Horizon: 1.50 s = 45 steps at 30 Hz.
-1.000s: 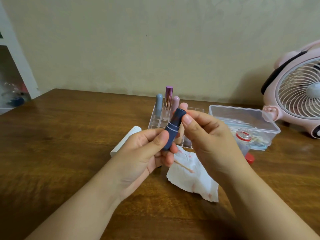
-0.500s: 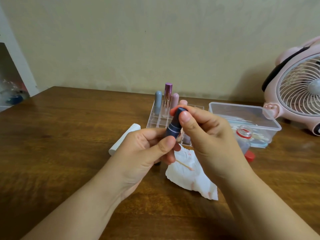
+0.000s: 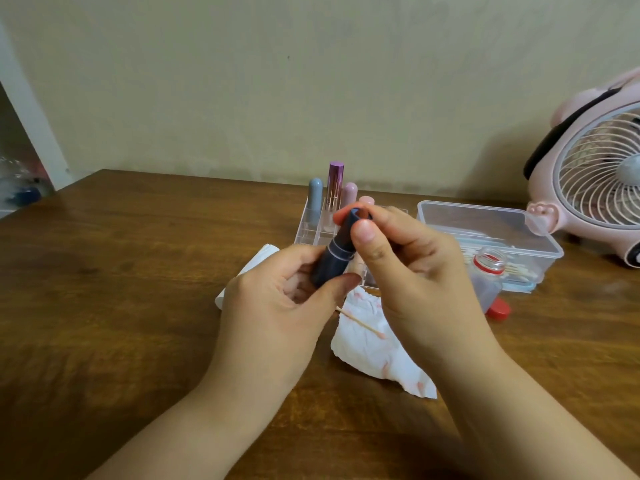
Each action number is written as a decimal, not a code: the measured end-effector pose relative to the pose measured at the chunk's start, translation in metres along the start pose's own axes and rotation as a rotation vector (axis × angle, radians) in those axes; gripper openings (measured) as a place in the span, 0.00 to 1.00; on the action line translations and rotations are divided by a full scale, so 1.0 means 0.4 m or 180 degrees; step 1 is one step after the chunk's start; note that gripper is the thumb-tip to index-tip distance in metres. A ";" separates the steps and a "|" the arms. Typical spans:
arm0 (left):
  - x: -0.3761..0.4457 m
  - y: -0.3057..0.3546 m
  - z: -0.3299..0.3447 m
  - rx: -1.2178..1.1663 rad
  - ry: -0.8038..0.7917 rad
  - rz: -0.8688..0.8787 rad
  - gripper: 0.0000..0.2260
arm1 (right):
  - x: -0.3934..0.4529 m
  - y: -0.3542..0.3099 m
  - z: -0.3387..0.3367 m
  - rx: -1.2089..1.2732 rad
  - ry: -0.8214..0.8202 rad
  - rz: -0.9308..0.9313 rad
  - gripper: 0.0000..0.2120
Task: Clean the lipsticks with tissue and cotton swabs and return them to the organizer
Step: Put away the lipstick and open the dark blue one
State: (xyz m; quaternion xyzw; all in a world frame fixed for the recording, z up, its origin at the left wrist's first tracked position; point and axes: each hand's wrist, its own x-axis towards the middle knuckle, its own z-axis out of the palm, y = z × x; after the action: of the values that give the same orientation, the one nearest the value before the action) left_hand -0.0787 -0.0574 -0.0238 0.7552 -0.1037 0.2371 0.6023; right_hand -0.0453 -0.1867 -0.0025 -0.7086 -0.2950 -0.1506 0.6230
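Nearest on the wooden counter (image 3: 121, 306): two forearms reaching in from the bottom edge. Left hand (image 3: 277, 306) wrapped around the lower barrel of a dark blue lipstick (image 3: 334, 258), thumb and curled fingers forming a firm grip, tube tilted up and away, probably to steady the base. Right hand (image 3: 408, 271) pinching the cap end of the same lipstick between thumb and fingertips, a closed grip, apparently seating or twisting the cap; whether fully seated, hard to tell, being hidden by the fingers. Just beneath and behind the hands, a crumpled tissue (image 3: 377, 355) stained pink, with a used cotton swab (image 3: 360, 323) lying across it, seemingly parked within easy reach as a dirty zone. To the left, partly hidden by the left hand, a folded white tissue stack (image 3: 256, 263). To the right, a small open bottle (image 3: 488, 271) with its red cap (image 3: 498, 311) set beside it. Further back, a clear organizer (image 3: 313, 230) holding a grey tube (image 3: 315, 202), a purple-capped tube (image 3: 335, 188) and a pink tube (image 3: 349, 195) upright, with front slots free, likely the blue lipstick's destination. Right of that, a clear box (image 3: 485, 226) of swabs, lid off. Farthest right, a pink fan (image 3: 595, 174) against the wall.
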 end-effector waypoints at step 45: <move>0.019 0.015 -0.025 -0.1634 -0.0871 -0.0812 0.12 | -0.005 -0.011 -0.022 0.1090 -0.0519 0.0246 0.14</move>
State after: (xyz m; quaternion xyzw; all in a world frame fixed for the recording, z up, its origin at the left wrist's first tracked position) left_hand -0.0772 -0.0482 -0.0134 0.6103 -0.1447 0.0219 0.7785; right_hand -0.0483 -0.1957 0.0016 -0.6130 -0.3384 -0.0163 0.7138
